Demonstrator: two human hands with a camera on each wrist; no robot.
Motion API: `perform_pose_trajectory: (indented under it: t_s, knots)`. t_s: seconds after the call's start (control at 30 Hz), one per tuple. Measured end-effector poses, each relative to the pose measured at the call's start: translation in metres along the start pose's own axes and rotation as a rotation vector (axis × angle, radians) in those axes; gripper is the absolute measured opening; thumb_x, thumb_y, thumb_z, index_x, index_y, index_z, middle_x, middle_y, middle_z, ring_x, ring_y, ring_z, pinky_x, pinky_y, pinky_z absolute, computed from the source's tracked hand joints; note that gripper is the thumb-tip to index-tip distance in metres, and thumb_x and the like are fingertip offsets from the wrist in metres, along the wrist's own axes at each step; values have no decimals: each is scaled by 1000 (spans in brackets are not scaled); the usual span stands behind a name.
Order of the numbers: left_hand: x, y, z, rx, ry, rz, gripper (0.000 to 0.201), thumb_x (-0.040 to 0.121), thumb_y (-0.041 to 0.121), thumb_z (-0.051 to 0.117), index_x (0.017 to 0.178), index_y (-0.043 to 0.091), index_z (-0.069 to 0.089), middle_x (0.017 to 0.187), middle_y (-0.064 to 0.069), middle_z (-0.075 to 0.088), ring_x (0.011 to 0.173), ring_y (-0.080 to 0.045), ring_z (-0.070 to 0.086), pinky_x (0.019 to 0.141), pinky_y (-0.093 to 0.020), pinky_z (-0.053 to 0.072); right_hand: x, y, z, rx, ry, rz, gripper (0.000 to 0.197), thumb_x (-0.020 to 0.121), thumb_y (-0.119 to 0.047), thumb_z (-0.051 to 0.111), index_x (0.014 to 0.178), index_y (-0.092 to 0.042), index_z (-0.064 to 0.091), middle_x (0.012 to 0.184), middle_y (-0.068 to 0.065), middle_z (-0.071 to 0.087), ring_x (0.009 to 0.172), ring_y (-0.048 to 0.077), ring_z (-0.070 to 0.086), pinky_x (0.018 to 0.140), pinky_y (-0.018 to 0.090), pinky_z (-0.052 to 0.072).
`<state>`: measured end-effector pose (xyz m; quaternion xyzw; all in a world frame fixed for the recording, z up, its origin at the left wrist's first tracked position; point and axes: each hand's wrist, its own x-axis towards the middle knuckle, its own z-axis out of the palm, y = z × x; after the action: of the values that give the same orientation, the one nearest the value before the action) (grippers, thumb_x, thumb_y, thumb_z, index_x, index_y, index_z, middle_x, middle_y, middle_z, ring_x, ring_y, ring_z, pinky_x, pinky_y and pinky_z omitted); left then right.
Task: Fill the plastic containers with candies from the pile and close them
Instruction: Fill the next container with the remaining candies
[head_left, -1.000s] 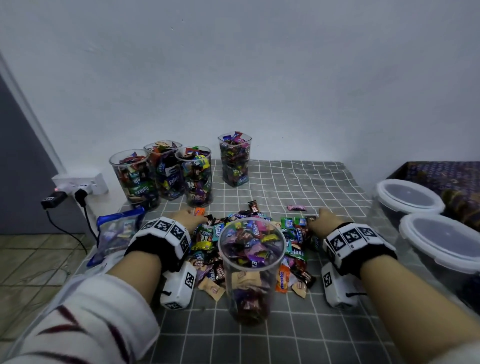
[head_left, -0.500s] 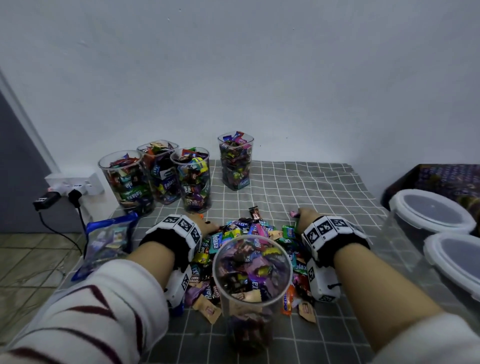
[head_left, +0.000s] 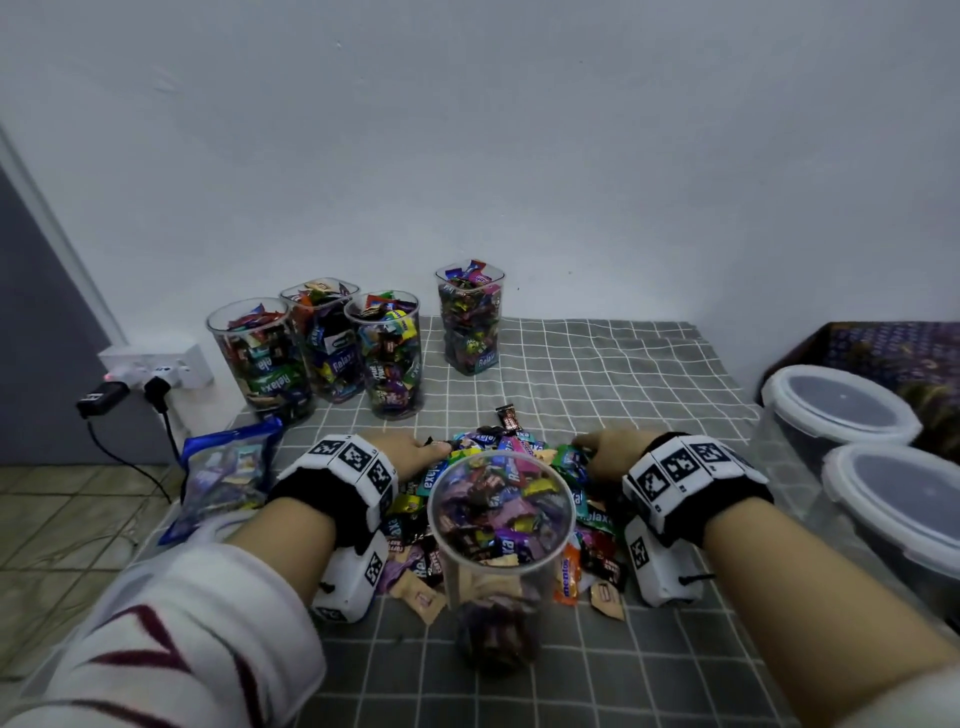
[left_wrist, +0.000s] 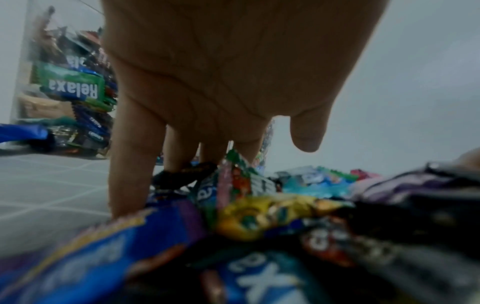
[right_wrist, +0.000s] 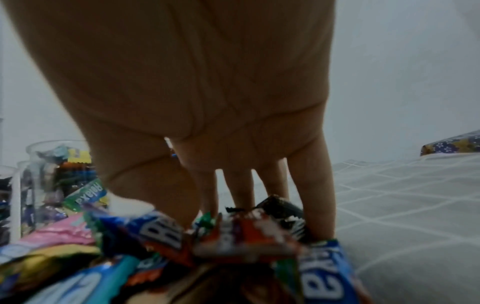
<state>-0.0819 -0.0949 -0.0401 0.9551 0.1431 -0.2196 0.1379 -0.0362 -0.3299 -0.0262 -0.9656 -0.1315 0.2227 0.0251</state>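
The left hand (head_left: 410, 451) is lying on the left flank of the candy pile (head_left: 514, 457), fingers (left_wrist: 130, 164) straight and spread, tips dipping among the wrappers, nothing gripped. The right hand (head_left: 610, 452) is mirroring it on the right flank, fingers (right_wrist: 315, 195) straight and reaching down behind the wrappers, also holding nothing, though whether the tips are touching the checked cloth (head_left: 597, 374) is hard to tell through the blur. Both hands are bracketing the pile, apparently ready to scoop. The open container (head_left: 501, 525) is standing just in front of the pile, between the forearms, already filled close to its rim. Four more filled containers (head_left: 389, 358) are standing lidless near the wall; two lidded tubs (head_left: 841, 410) are sitting to the right.

The risk, as I judge it: a two-handed scoop is likely carrying more than the nearly full cup can take, so candies could be spilling over the rim, or a forearm could be knocking the tall, narrow cup over
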Motion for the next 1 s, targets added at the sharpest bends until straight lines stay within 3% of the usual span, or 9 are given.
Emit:
perform_pose_trajectory:
  t_s: [0.07, 0.17, 0.23, 0.33, 0.4, 0.5, 0.63, 0.77, 1.0]
  knots:
    - [-5, 2, 1, -41, -29, 34, 64, 97, 54, 23, 142, 12, 39, 148, -11, 37, 132, -27, 39, 106, -31, 28, -10, 0, 1, 46, -33, -11, 49, 91, -19, 51, 139, -21, 43, 131, 9, 55, 117, 25, 54, 98, 34, 45]
    - [-10, 4, 4, -85, -42, 45, 61, 95, 53, 34, 136, 9, 47, 139, -14, 47, 122, -28, 47, 99, -31, 35, -16, 2, 6, 151, -72, -10, 57, 85, -17, 59, 139, -22, 42, 129, 8, 57, 115, 24, 55, 97, 37, 47]
    - [-12, 3, 9, -80, 11, 47, 54, 94, 49, 42, 131, 11, 52, 131, -13, 54, 116, -28, 52, 95, -31, 40, -20, 0, 11, 123, -51, -21, 59, 85, -20, 62, 140, -22, 41, 131, 6, 56, 116, 23, 54, 96, 33, 46]
    - [-17, 6, 17, -75, 158, 8, 42, 91, 41, 53, 121, 13, 61, 120, -12, 62, 108, -28, 58, 91, -31, 47, -22, -1, 23, 103, 24, -40, 51, 85, -27, 66, 133, -22, 50, 122, 4, 61, 108, 20, 58, 85, 27, 46]
    - [-21, 8, 20, 1, 224, -31, 34, 92, 35, 53, 117, 15, 63, 118, -11, 62, 107, -28, 59, 87, -31, 46, -24, -1, 28, 100, 69, -32, 46, 85, -30, 67, 128, -20, 55, 117, 3, 63, 104, 18, 59, 82, 26, 46]
    - [-28, 11, 20, 28, 277, -65, 29, 91, 31, 52, 115, 18, 64, 116, -10, 62, 106, -28, 58, 80, -30, 44, -26, 0, 31, 71, 117, -13, 39, 86, -32, 64, 123, -17, 60, 116, 4, 64, 104, 19, 60, 89, 29, 49]
    - [-38, 13, 21, 3, 347, -81, 29, 93, 31, 50, 111, 14, 64, 113, -12, 63, 104, -29, 59, 80, -32, 47, -24, -4, 31, -8, 154, 12, 31, 89, -27, 59, 117, -16, 62, 112, 7, 64, 103, 21, 59, 85, 28, 49]
    - [-47, 10, 21, -39, 383, -55, 25, 91, 29, 53, 111, 22, 67, 108, -10, 65, 99, -29, 60, 69, -28, 43, -22, -7, 32, -4, 194, 27, 27, 90, -23, 57, 114, -14, 64, 108, 8, 65, 98, 22, 61, 77, 26, 47]
    - [-55, 8, 25, -158, 489, 35, 24, 89, 29, 54, 108, 29, 69, 98, -9, 68, 90, -29, 61, 64, -30, 44, -27, -4, 34, 68, 293, 25, 25, 90, -20, 55, 112, -21, 67, 111, 8, 66, 102, 24, 61, 83, 29, 49]
